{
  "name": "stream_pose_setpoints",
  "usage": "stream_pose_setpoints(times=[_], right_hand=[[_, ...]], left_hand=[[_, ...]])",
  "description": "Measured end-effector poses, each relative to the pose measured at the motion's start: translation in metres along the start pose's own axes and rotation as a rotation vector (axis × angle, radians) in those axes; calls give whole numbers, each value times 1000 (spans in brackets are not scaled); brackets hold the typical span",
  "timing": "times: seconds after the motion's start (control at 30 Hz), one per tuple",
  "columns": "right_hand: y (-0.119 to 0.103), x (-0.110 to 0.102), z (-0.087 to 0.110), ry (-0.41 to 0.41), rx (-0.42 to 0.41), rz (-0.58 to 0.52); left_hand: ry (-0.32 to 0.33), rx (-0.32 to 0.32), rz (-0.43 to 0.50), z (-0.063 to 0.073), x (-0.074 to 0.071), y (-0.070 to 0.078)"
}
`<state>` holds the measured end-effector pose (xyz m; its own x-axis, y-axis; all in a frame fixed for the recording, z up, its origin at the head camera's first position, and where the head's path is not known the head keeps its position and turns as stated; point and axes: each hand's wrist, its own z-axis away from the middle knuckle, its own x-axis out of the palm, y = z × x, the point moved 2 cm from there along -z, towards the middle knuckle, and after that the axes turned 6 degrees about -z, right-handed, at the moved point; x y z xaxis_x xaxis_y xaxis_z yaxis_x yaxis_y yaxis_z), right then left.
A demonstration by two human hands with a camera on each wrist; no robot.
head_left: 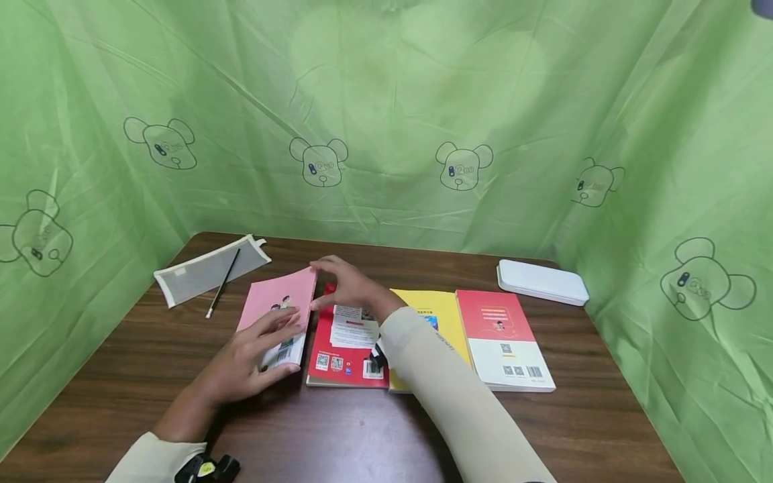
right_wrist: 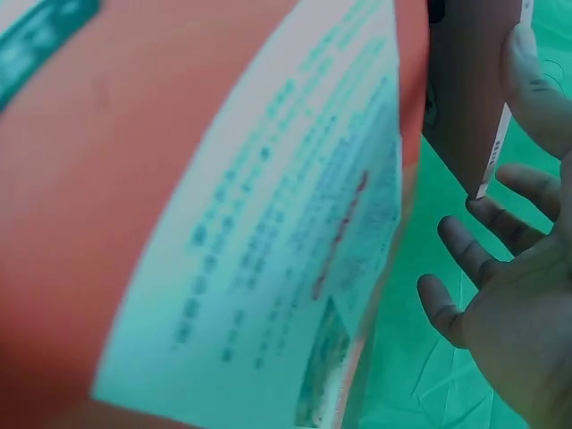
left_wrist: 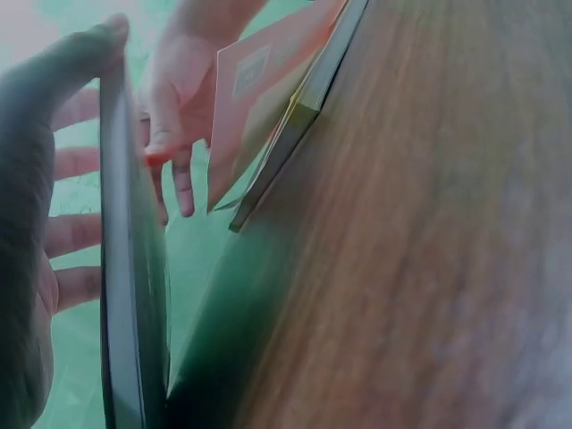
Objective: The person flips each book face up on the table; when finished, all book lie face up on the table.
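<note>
A pink book (head_left: 273, 293), its lower part white with a barcode, lies at the left end of a row of books with its spine side tilted up. My left hand (head_left: 256, 355) rests on its cover, fingers fairly straight and spread, thumb along the near edge. With my right hand (head_left: 350, 285) I hold the same book at its far right corner, thumb on the spine and index finger at the top edge. Just right of it is a red book (head_left: 323, 345) with a white printed sheet (head_left: 355, 327) on it, partly hidden by the right wrist.
A yellow book (head_left: 445, 315) lies partly under the right sleeve, and a red-and-white book (head_left: 504, 342) sits beside it. At the back left, a pencil (head_left: 223, 282) overlaps a pale mesh pouch (head_left: 199, 276). A white case (head_left: 542, 280) lies back right. Green fabric (head_left: 386, 215) surrounds the table.
</note>
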<state>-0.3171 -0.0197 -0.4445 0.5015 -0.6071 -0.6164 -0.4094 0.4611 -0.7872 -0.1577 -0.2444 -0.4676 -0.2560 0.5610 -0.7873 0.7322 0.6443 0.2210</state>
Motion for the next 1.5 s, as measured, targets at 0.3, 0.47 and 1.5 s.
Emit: stream_pose_setpoints(times=[0.3,0.47,1.5], right_hand=[[-11,-10,0,12,-82,-92],[-14,-13,0,14,-87,-130],[-15,-17,3,-21,-16,-182]], left_hand=[[57,33,45,-5,-4,8],[121,90,74,-8,-6,12],[50,49,113,-14,-17,26]])
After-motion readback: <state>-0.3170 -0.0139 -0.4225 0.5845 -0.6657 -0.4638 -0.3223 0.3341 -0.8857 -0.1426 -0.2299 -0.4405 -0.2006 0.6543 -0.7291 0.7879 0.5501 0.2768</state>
